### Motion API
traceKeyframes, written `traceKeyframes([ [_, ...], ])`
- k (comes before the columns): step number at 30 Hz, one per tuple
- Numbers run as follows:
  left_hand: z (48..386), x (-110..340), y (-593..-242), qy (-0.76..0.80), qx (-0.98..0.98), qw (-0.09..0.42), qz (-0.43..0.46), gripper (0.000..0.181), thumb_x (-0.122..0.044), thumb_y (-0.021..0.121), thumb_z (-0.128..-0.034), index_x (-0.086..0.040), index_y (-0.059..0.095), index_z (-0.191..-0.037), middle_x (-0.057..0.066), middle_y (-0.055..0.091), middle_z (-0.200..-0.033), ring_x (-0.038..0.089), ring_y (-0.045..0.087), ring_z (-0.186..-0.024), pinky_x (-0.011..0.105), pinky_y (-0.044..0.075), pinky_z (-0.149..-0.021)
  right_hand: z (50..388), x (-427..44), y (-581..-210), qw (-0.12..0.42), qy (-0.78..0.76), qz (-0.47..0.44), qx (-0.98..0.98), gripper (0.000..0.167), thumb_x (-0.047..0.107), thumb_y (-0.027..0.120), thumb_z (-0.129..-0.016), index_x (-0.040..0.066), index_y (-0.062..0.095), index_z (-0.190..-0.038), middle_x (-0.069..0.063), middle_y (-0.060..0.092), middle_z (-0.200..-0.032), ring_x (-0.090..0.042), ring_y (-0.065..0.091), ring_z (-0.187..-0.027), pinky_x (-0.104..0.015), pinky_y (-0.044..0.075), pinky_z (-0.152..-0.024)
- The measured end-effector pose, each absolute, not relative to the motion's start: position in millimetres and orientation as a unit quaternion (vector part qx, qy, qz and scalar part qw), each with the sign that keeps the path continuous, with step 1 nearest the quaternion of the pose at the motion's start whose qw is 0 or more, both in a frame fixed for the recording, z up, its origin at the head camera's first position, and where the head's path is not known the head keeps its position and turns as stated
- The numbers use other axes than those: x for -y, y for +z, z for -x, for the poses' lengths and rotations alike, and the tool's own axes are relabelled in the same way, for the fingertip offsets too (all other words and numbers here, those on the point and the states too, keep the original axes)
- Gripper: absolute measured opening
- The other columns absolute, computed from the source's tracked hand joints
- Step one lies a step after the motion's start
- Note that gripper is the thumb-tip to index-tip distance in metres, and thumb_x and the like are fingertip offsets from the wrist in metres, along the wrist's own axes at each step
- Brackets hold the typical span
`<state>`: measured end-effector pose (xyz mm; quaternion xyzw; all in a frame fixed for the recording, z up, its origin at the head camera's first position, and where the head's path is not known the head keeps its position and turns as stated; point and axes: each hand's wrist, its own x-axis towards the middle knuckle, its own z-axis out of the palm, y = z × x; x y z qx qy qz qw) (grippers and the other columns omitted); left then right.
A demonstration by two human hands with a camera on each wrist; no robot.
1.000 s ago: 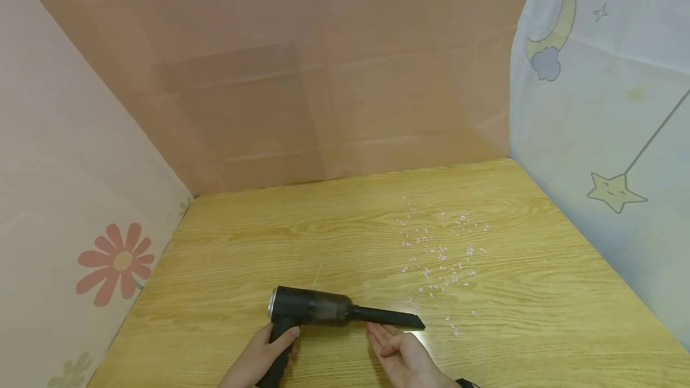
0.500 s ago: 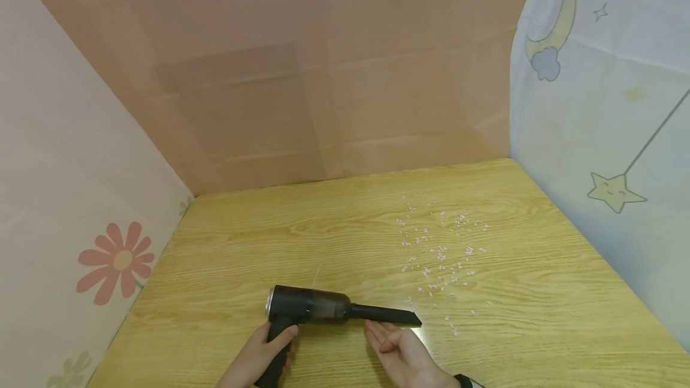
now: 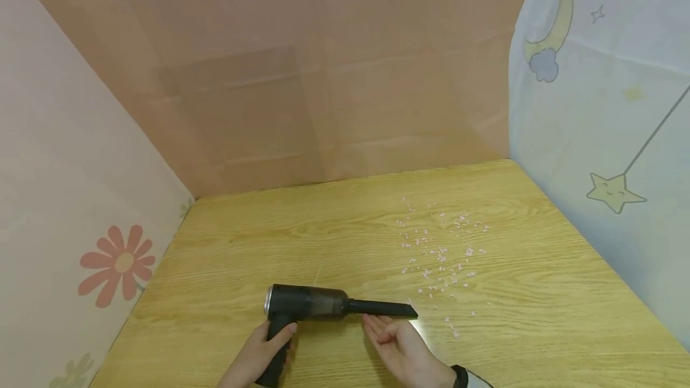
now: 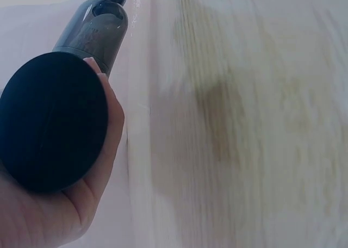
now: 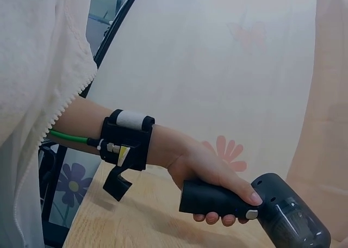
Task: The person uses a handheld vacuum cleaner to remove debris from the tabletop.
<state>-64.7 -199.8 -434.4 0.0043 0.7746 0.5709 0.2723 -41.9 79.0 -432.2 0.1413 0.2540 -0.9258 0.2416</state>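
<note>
A black handheld vacuum cleaner (image 3: 304, 302) with a smoky clear dust cup and a slanted nozzle (image 3: 383, 309) points right over the near part of the table. Its handle is gripped by my left hand (image 3: 260, 355), fingers wrapped round it and thumb along its side. The right wrist view shows the same grip, with the left hand (image 5: 204, 166) round the handle (image 5: 212, 198). My right hand (image 3: 401, 349) lies palm up just under the nozzle, its fingertips at the nozzle's underside; whether they touch is unclear. Small pale pink scraps (image 3: 442, 253) lie scattered beyond the nozzle.
The wood-grain table (image 3: 259, 238) is bounded by a brown cloth (image 3: 323, 76) behind, a flower-print cloth (image 3: 59, 154) at left and a moon-and-star cloth (image 3: 609, 124) at right. A black strap with a green cable (image 5: 68, 136) sits on the left wrist.
The vacuum's nozzle has shifted slightly left and up, and the right hand has moved along with it. The left hand keeps its grip. The pink scraps look unchanged.
</note>
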Motion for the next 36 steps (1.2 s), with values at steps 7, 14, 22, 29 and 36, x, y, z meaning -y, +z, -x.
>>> traceKeyframes([
  [7, 65, 200, -436, 0.572, -0.774, 0.269, 0.0, 0.048, -0.039, 0.048, -0.0996, 0.008, 0.044, -0.112, 0.006, 0.06, -0.087, 0.017, 0.061, -0.069, 0.031, 0.051, -0.063, 44, -79, -431, 0.244, -0.925, -0.141, -0.257, 0.078, -0.021, 0.016, -0.078, -0.01, -0.034, -0.136, -0.029, -0.026, -0.151, -0.036, -0.017, -0.146, -0.037, -0.003, -0.122],
  [14, 65, 204, -435, 0.565, -0.782, 0.264, 0.006, 0.047, -0.038, 0.047, -0.1003, 0.007, 0.044, -0.113, 0.006, 0.06, -0.087, 0.017, 0.06, -0.07, 0.031, 0.05, -0.063, 47, -75, -431, 0.253, -0.925, -0.127, -0.254, 0.076, -0.02, 0.016, -0.079, -0.01, -0.035, -0.135, -0.03, -0.027, -0.151, -0.036, -0.019, -0.145, -0.038, -0.004, -0.121],
  [22, 66, 202, -434, 0.569, -0.781, 0.258, 0.01, 0.048, -0.038, 0.048, -0.0999, 0.008, 0.043, -0.113, 0.006, 0.059, -0.086, 0.017, 0.059, -0.068, 0.031, 0.05, -0.063, 53, -73, -430, 0.25, -0.925, -0.125, -0.258, 0.074, -0.019, 0.012, -0.08, -0.01, -0.036, -0.135, -0.029, -0.028, -0.151, -0.035, -0.019, -0.145, -0.037, -0.005, -0.121],
  [29, 70, 197, -435, 0.574, -0.78, 0.249, 0.017, 0.049, -0.039, 0.049, -0.0992, 0.008, 0.044, -0.115, 0.006, 0.06, -0.085, 0.017, 0.06, -0.067, 0.032, 0.05, -0.063, 56, -74, -428, 0.235, -0.925, -0.129, -0.269, 0.075, -0.019, 0.012, -0.078, -0.01, -0.035, -0.135, -0.029, -0.029, -0.15, -0.035, -0.018, -0.146, -0.037, -0.004, -0.121],
  [36, 72, 195, -434, 0.579, -0.772, 0.263, 0.0, 0.048, -0.038, 0.049, -0.0993, 0.008, 0.046, -0.112, 0.004, 0.06, -0.084, 0.015, 0.06, -0.067, 0.029, 0.05, -0.062, 54, -78, -429, 0.237, -0.926, -0.137, -0.262, 0.075, -0.019, 0.013, -0.079, -0.009, -0.036, -0.135, -0.028, -0.03, -0.15, -0.035, -0.018, -0.146, -0.037, -0.004, -0.121],
])
